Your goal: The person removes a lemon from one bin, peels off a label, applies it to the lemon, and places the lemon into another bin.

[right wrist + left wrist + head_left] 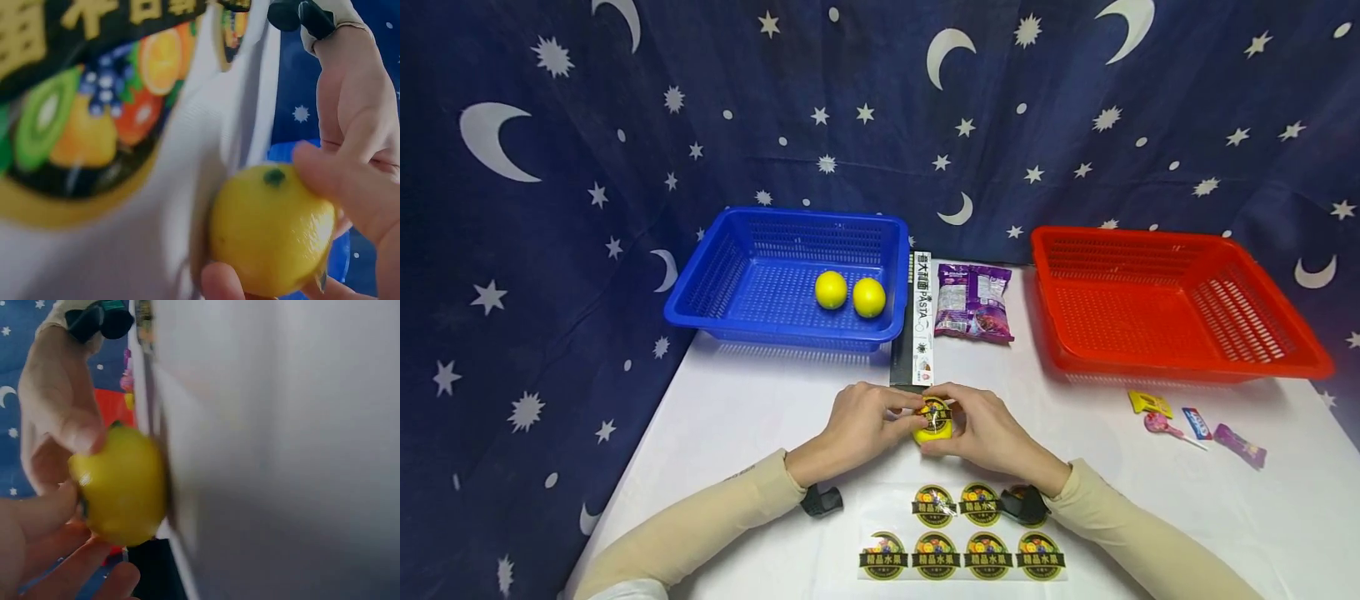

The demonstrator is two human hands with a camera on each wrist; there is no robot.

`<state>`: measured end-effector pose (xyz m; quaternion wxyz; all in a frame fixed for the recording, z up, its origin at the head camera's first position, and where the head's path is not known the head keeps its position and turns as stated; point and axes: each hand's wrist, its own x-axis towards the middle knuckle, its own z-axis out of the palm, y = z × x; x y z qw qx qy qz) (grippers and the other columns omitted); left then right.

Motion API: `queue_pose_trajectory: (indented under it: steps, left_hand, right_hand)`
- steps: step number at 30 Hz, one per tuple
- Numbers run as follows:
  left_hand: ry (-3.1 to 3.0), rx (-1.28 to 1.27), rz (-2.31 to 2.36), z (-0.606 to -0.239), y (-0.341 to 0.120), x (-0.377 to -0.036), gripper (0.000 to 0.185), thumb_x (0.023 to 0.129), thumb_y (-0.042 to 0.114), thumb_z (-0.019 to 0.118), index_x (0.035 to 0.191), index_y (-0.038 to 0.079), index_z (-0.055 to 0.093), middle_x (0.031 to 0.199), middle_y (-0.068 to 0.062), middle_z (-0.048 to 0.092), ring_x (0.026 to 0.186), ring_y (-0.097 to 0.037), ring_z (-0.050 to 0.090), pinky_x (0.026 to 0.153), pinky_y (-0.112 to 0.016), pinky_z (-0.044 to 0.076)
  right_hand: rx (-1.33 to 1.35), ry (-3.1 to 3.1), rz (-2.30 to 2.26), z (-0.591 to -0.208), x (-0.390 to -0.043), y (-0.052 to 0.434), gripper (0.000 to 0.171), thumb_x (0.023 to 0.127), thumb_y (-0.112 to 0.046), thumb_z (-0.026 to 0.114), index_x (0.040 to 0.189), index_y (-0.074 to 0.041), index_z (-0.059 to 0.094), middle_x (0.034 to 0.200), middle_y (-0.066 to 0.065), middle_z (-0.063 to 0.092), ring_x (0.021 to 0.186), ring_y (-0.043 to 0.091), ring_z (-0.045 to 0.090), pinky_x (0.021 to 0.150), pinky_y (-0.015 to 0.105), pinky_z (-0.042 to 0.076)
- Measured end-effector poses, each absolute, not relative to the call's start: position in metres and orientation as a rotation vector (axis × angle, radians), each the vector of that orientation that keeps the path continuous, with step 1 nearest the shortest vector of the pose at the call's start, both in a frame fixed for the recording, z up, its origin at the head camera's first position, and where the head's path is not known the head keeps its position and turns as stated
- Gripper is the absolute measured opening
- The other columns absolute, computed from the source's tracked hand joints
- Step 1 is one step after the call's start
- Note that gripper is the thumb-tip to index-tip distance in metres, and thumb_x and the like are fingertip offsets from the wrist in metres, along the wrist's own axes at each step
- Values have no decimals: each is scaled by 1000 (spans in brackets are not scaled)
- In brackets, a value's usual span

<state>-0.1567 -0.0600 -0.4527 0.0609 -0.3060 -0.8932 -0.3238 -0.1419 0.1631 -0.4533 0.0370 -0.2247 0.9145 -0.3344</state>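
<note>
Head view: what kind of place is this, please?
Probably a staged tabletop set, not a home kitchen: a star-and-moon cloth backdrop, a white table with blue and red sorting baskets, and a fruit sticker sheet.

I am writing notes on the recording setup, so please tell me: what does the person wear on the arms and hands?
Both arms are covered by close-fitting beige sleeves that reach the wrists. The left hand and the right hand are bare, with no gloves or rings visible. A small black device sits at the left wrist, and a similar black device at the right wrist. No cables are visible.
</note>
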Motion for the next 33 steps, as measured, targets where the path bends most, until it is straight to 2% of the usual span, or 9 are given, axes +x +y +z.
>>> queue_pose_trajectory:
  steps: [2, 5, 10, 13, 16, 19, 24, 28, 33]
  left_hand:
    - [-2703, -946, -962, -447, -57, -156, 30, 87, 43, 80, 110, 25, 82, 103, 8, 81, 74, -3, 73, 60, -18, 48]
    - [-2659, -1009, -958, -437, -46, -160, 31, 90, 45, 76, 111, 24, 81, 98, 7, 81, 75, -4, 72, 62, -19, 47]
    - [-2532, -1093, -944, -416, -9, -175, 32, 93, 43, 73, 115, 20, 79, 99, 5, 81, 76, -6, 71, 64, -21, 51]
    - [-2512, -1118, -820, -404, 22, -185, 35, 95, 46, 70, 121, 22, 77, 112, 8, 79, 90, -6, 75, 67, -22, 54]
    - [-2549, -1097, -680, -396, 56, -195, 43, 97, 51, 64, 130, 24, 72, 126, 10, 74, 103, -9, 75, 60, -21, 52]
    - [-2622, -1018, -572, -397, 87, -207, 51, 98, 58, 59, 139, 28, 66, 137, 13, 68, 104, -13, 75, 48, -19, 41]
    - [-2724, -895, -481, -408, 121, -217, 54, 98, 65, 53, 144, 37, 59, 146, 15, 60, 90, -14, 75, 42, -22, 31]
    - [-2722, -860, -500, -417, 129, -218, 49, 98, 65, 54, 140, 42, 61, 148, 16, 58, 79, -11, 72, 42, -21, 30]
    - [-2680, -841, -533, -421, 131, -219, 45, 96, 65, 56, 135, 44, 65, 147, 17, 58, 54, -8, 55, 42, -20, 28]
  right_hand:
    - [-688, 2816, -976, -446, -141, 169, 63, 68, -44, 95, 124, -28, 68, 95, -13, 73, 74, 1, 61, 76, 28, 44]
    - [-659, 2810, -978, -424, -140, 193, 63, 66, -43, 96, 121, -25, 70, 107, -8, 77, 84, 4, 67, 76, 29, 53]
    - [-526, 2913, -986, -358, -151, 260, 65, 64, -31, 99, 120, -17, 70, 104, 4, 75, 84, 7, 66, 64, 24, 58]
    - [-365, 2996, -870, -324, -176, 300, 67, 67, -31, 98, 125, -17, 68, 110, 8, 72, 86, 7, 62, 65, 21, 55]
    - [-222, 2987, -757, -308, -213, 334, 70, 73, -35, 94, 133, -14, 64, 123, 16, 67, 94, 15, 58, 66, 18, 52]
    - [-171, 2943, -703, -312, -252, 358, 74, 76, -38, 92, 137, -11, 61, 131, 19, 63, 98, 17, 57, 68, 18, 50]
    - [-196, 2882, -678, -342, -300, 378, 75, 75, -35, 93, 135, -3, 60, 122, 21, 66, 92, 19, 60, 69, 21, 51]
    - [-222, 2836, -659, -364, -318, 379, 77, 74, -32, 94, 132, 2, 58, 125, 27, 65, 99, 32, 63, 71, 18, 49]
    - [-242, 2777, -635, -382, -325, 378, 75, 72, -30, 95, 128, 4, 58, 127, 29, 63, 105, 35, 61, 78, 22, 47]
